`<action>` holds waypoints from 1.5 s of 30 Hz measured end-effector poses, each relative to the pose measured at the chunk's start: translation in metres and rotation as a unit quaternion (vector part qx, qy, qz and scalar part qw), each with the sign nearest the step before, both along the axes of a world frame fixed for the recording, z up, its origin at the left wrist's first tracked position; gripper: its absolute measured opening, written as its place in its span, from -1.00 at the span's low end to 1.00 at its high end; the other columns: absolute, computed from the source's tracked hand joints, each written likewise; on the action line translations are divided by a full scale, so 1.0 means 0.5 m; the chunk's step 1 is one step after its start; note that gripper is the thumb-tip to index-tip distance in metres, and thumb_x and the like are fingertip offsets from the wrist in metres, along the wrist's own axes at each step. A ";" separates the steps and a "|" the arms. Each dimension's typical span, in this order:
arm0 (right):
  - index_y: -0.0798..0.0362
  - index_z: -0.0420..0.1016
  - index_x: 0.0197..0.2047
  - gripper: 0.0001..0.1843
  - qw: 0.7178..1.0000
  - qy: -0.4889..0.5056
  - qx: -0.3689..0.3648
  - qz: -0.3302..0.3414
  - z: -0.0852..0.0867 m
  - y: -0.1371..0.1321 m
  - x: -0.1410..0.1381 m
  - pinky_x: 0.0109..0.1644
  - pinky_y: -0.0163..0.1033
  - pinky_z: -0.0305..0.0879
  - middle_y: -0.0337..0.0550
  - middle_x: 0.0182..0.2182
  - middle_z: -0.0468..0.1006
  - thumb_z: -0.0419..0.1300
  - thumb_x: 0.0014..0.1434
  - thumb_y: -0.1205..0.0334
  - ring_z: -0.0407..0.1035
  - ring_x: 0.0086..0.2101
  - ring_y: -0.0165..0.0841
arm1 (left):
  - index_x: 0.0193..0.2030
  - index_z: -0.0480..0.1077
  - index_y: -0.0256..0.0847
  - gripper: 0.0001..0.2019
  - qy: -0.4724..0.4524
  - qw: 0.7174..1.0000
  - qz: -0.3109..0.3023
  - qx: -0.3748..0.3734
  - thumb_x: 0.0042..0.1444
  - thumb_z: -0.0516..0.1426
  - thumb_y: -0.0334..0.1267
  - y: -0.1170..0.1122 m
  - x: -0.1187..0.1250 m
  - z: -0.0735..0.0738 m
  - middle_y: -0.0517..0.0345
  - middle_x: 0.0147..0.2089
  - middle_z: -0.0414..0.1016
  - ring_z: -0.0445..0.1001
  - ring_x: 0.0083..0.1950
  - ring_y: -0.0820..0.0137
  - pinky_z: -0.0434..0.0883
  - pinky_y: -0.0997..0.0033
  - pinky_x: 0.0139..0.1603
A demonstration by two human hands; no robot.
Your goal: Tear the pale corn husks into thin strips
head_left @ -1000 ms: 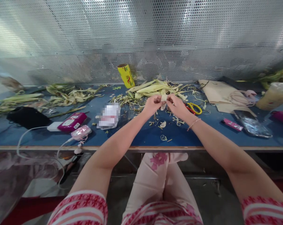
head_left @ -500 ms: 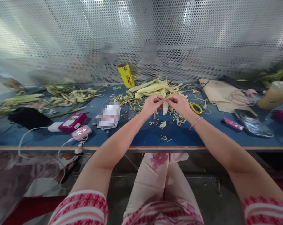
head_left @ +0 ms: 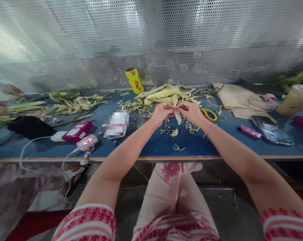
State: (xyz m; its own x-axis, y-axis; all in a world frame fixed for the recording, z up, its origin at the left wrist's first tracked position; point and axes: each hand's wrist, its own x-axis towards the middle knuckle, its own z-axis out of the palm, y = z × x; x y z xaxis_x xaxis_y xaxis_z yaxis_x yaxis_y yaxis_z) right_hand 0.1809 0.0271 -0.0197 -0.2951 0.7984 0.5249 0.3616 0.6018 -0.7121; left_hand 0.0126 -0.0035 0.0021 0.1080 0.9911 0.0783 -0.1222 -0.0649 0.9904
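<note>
My left hand point(head_left: 165, 111) and my right hand point(head_left: 188, 111) meet at the middle of the blue table, fingertips pinched together. Between them they grip a pale corn husk piece point(head_left: 177, 117), whose broad end hangs down below the fingers. The exact grip is partly covered by the fingers. Just behind the hands lies a heap of pale green corn husks point(head_left: 163, 94). Close to my right hand are scissors with yellow handles point(head_left: 209, 114). Small husk scraps point(head_left: 174, 133) lie on the table in front of the hands.
Left of my arms are a white packet point(head_left: 119, 124), a purple power adapter point(head_left: 78, 131), a pink case point(head_left: 86, 143) and a black pouch point(head_left: 29, 127). A yellow tube point(head_left: 134, 81) stands at the back. To the right are a phone point(head_left: 272, 130), brown paper point(head_left: 231, 97) and a drink cup point(head_left: 295, 100).
The hanging end of the husk piece has swung slightly and now slants right. Both hands stay pinched together at nearly the same place.
</note>
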 end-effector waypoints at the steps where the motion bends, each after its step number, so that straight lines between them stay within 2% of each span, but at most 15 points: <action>1: 0.04 0.52 -0.30 -0.90 1.000 0.001 -0.008 0.004 -0.001 0.001 0.000 -0.20 -0.14 0.44 -0.16 -0.40 0.60 0.22 0.09 0.23 0.47 -0.37 -0.29 | -0.46 0.35 -0.29 -0.81 0.005 1.000 0.005 0.005 -0.07 0.30 -0.53 0.002 0.000 -0.001 0.27 -0.55 0.50 0.50 -0.50 0.54 0.52 0.47 -0.30; 5: 0.03 0.50 -0.36 -0.88 0.998 0.031 -0.052 0.015 -0.001 0.001 -0.003 -0.22 -0.15 0.46 -0.18 -0.44 0.59 0.23 0.11 0.16 0.48 -0.39 -0.31 | -0.45 0.39 -0.30 -0.85 0.036 0.998 0.021 0.040 -0.07 0.27 -0.54 0.006 0.000 -0.007 0.26 -0.56 0.48 0.49 -0.48 0.52 0.51 0.48 -0.32; 10: 0.03 0.49 -0.42 -0.82 0.990 0.076 -0.116 0.023 0.004 -0.004 -0.007 -0.28 -0.22 0.43 -0.25 -0.53 0.53 0.33 0.06 0.13 0.42 -0.48 -0.39 | -0.47 0.40 -0.30 -0.85 0.054 0.996 0.009 0.066 -0.09 0.29 -0.52 0.008 -0.002 -0.011 0.27 -0.56 0.47 0.47 -0.47 0.53 0.52 0.44 -0.30; 15: 0.05 0.48 -0.45 -0.84 0.976 0.121 -0.180 0.027 0.010 -0.007 -0.009 -0.33 -0.26 0.38 -0.28 -0.55 0.51 0.39 0.00 0.24 0.36 -0.52 -0.44 | -0.47 0.40 -0.30 -0.85 0.052 0.996 0.002 0.069 -0.10 0.30 -0.52 0.007 -0.003 -0.010 0.27 -0.55 0.47 0.47 -0.46 0.52 0.53 0.41 -0.25; 19: 0.07 0.50 -0.46 -0.89 0.975 0.129 -0.181 0.026 0.014 -0.009 -0.007 -0.37 -0.29 0.33 -0.27 -0.56 0.51 0.37 -0.01 0.32 0.35 -0.53 -0.46 | -0.45 0.42 -0.31 -0.86 0.059 0.997 -0.001 0.052 -0.09 0.30 -0.52 0.006 -0.002 -0.009 0.25 -0.55 0.49 0.49 -0.45 0.51 0.53 0.41 -0.27; 26: 0.07 0.51 -0.46 -0.83 0.974 0.133 -0.184 0.029 0.016 -0.011 -0.007 -0.34 -0.27 0.39 -0.26 -0.55 0.53 0.44 -0.08 0.30 0.39 -0.51 -0.44 | -0.47 0.43 -0.32 -0.87 0.093 0.994 0.011 0.048 -0.05 0.26 -0.56 0.011 -0.002 -0.010 0.22 -0.56 0.48 0.49 -0.48 0.50 0.50 0.44 -0.32; 34: 0.05 0.55 -0.43 -0.83 0.975 0.127 -0.181 0.029 0.006 0.002 -0.004 -0.27 -0.21 0.50 -0.22 -0.52 0.59 0.47 -0.06 0.24 0.46 -0.48 -0.40 | -0.47 0.45 -0.31 -0.88 0.130 0.985 0.015 0.112 -0.09 0.25 -0.57 0.025 -0.008 -0.019 0.27 -0.57 0.47 0.44 -0.51 0.55 0.45 0.51 -0.39; 39: 0.03 0.57 -0.47 -0.76 0.973 0.126 -0.190 0.034 0.012 -0.002 -0.002 -0.28 -0.20 0.55 -0.22 -0.53 0.61 0.51 -0.13 0.15 0.50 -0.47 -0.37 | -0.47 0.46 -0.32 -0.88 0.125 0.988 0.010 0.090 -0.10 0.25 -0.58 0.022 -0.008 -0.015 0.27 -0.58 0.48 0.45 -0.53 0.55 0.45 0.51 -0.39; 45: 0.06 0.57 -0.48 -0.74 0.958 0.175 -0.222 0.037 0.027 -0.017 -0.006 -0.30 -0.27 0.52 -0.24 -0.55 0.60 0.54 -0.23 0.23 0.47 -0.49 -0.43 | -0.44 0.48 -0.32 -0.92 0.079 0.995 -0.004 0.055 0.04 0.23 -0.50 0.017 -0.007 -0.011 0.22 -0.54 0.53 0.49 -0.49 0.53 0.51 0.46 -0.30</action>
